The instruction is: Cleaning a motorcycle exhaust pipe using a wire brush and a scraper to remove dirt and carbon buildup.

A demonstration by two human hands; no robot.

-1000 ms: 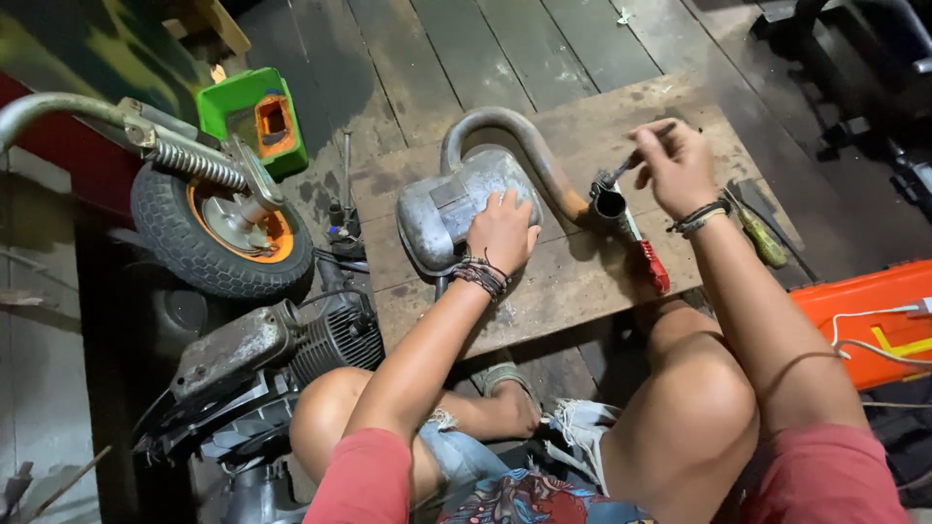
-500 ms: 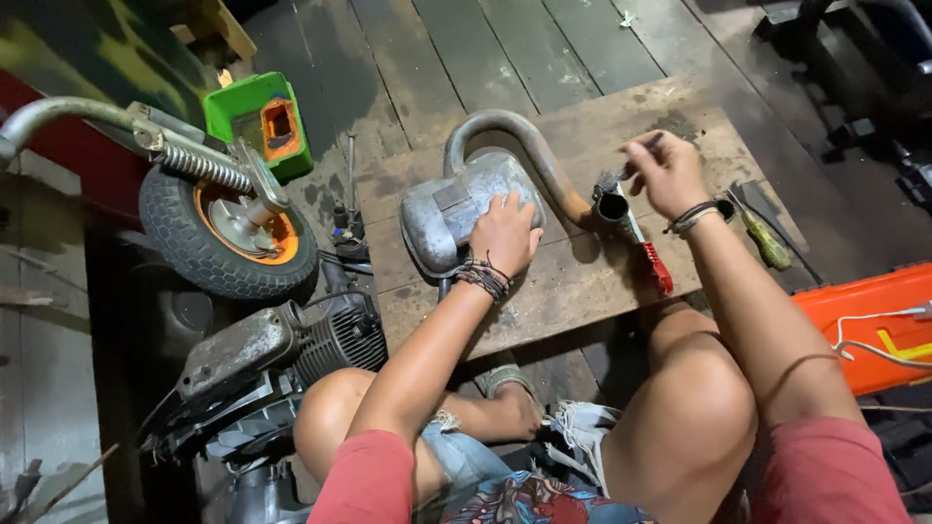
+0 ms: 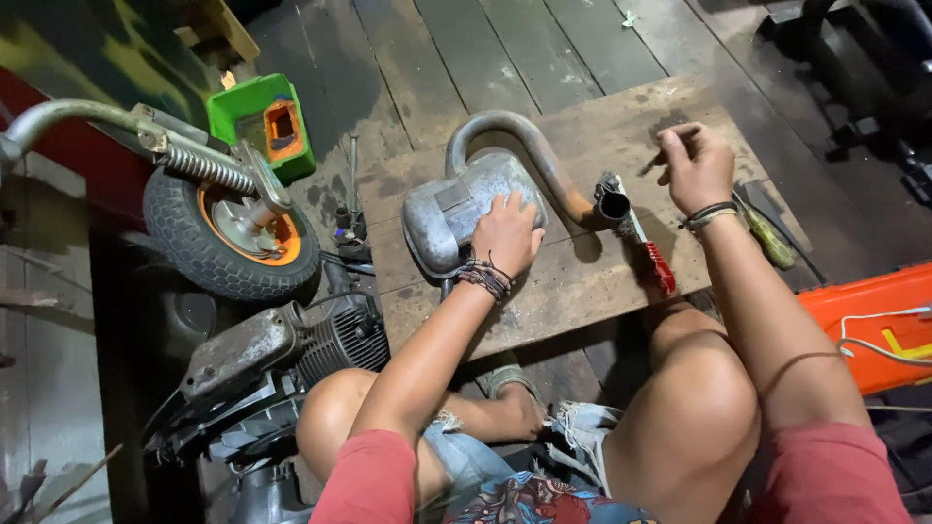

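One head-worn camera looks steeply down, close over the wooden board [image 3: 582,281].

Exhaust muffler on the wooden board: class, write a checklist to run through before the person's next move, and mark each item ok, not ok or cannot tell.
1. Muffler lies on the wooden board: ok.
2. Left hand rests flat on the muffler body, steadying it: ok.
3. Right hand pinches a small thin tool: ok; kind of tool: cannot tell.
4. Pipe mouth faces the right hand, unblocked: ok.
5. Red-handled tool within reach beside the pipe: ok.
6. Green-handled screwdriver at the board's edge, secure: cannot tell.
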